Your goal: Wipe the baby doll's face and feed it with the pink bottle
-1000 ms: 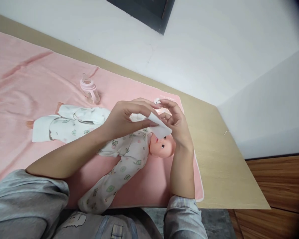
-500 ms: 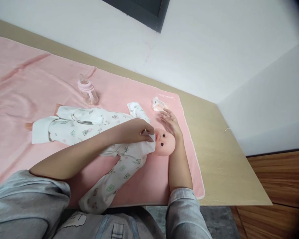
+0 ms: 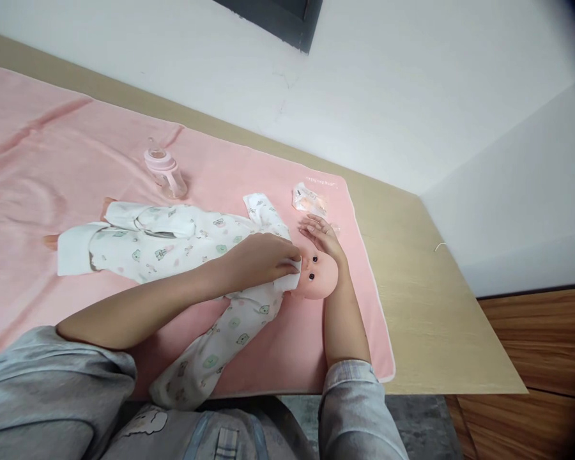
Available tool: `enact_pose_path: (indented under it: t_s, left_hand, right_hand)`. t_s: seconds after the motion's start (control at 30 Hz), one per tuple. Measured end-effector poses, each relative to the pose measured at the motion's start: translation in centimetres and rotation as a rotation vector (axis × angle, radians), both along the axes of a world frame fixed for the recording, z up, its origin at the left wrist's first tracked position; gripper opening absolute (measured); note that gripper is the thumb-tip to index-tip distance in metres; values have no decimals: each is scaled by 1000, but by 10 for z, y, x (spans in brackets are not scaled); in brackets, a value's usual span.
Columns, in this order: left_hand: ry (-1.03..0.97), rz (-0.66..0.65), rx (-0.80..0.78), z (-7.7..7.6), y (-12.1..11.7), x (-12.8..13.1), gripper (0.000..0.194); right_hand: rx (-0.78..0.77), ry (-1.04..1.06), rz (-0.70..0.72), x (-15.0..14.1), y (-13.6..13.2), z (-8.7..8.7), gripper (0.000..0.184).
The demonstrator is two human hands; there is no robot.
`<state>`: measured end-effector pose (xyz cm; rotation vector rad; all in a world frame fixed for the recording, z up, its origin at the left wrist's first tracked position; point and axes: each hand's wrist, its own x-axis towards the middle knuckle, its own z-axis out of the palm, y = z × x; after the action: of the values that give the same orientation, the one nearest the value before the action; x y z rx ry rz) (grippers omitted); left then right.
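Note:
A doll (image 3: 322, 276) in white printed clothes (image 3: 211, 233) lies on its back, its bald head to the right. My left hand (image 3: 263, 259) reaches over its chest, thumb and fingers pinched on a white cloth (image 3: 287, 282) that covers the chin up to the mouth. Whether this cloth is separate from the clothing, I cannot tell. My right hand (image 3: 322, 235) rests beyond the head with its fingers stretched out and holding nothing; that forearm passes close along the crown. Just past these fingers are a small clear object (image 3: 335, 228) and a crinkled clear packet (image 3: 309, 199).
A pink baby bottle (image 3: 165, 172) with a handle stands behind the doll's legs. The pink blanket (image 3: 239, 167) lies wrinkled at the left. Bare wooden tabletop (image 3: 426, 306) shows at the right, and a white wall (image 3: 374, 96) borders the table's back.
My left fingers have closed more tightly on the white cloth beside the doll's mouth. My right fingers have lowered and drawn nearer the head, uncovering the small clear object.

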<state>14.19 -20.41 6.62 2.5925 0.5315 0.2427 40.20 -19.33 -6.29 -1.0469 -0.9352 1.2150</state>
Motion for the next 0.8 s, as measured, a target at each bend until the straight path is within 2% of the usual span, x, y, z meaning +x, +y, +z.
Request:
enact_pose_path:
  t_s: [0.17, 0.3, 0.63, 0.8]
  left_hand:
    - [-7, 18, 25, -9, -1, 2, 17]
    - [-16, 38, 79, -16, 0, 4, 18]
    - [25, 50, 115, -10, 2, -1, 19]
    - [25, 58, 144, -12, 6, 0, 20]
  right_hand:
    - [34, 13, 20, 2, 1, -4, 42]
    - [4, -9, 24, 5, 4, -7, 46]
    - [-31, -44, 2, 1, 2, -2, 49]
    - [-45, -48, -2, 1, 2, -2, 48]
